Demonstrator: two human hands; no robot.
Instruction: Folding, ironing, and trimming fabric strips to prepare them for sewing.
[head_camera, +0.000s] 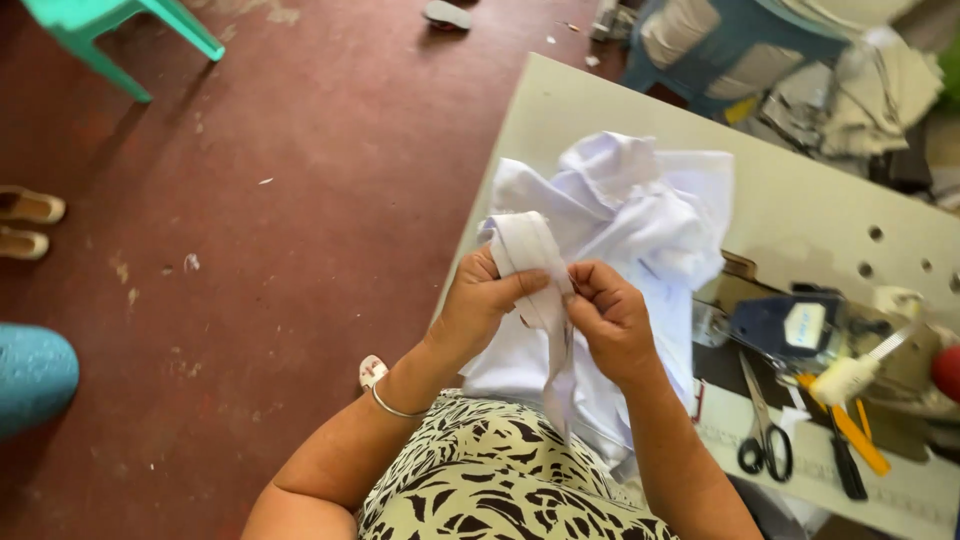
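Note:
My left hand (482, 300) and my right hand (612, 315) both pinch a folded white fabric strip (535, 260) between thumbs and fingers, in front of my chest. Its loose end hangs down over my patterned dress. Behind the strip, a crumpled white garment (640, 210) lies on the pale table (800, 200) and spills over the near edge onto my lap. A thin bangle sits on my left wrist.
Black-handled scissors (765, 440), a yellow tool (850, 425), a thread spool (845, 378) and sewing machine parts (790, 325) lie at the right. On the red floor stand a green chair (110, 30) and sandals (30, 222). Blue chair with cloth piles (740, 50) at the back.

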